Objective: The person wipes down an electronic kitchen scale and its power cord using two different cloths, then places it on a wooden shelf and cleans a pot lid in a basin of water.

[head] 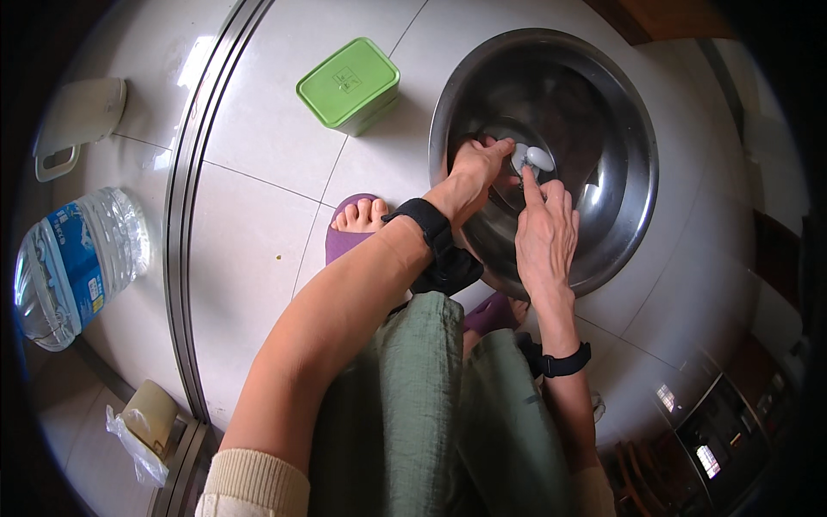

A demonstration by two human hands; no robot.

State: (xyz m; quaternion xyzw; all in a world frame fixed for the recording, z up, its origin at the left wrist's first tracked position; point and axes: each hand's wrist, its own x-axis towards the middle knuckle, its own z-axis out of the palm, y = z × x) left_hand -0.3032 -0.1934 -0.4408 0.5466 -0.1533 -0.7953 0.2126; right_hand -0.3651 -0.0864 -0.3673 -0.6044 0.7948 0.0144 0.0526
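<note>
A large round stainless steel basin (620, 239) stands on the tiled floor. Several smooth white egg-shaped objects (539, 159) lie close together near its middle, with some dark bits between them. My left hand (479, 169) reaches over the near left rim, its thumb beside the white objects; its other fingers are partly hidden, so a hold cannot be told. My right hand (549, 226) is inside the basin, index finger extended to the lower edge of the white objects and the other fingers curled. Whether it pinches anything small cannot be told.
A container with a green lid (349, 81) stands left of the basin. A metal sliding-door track (184, 213) crosses the floor at left. Beyond it are a large clear plastic water bottle (84, 265), a pale jug (84, 116) and a cream container (152, 410) with a plastic bag. Purple slippers (342, 245) are below.
</note>
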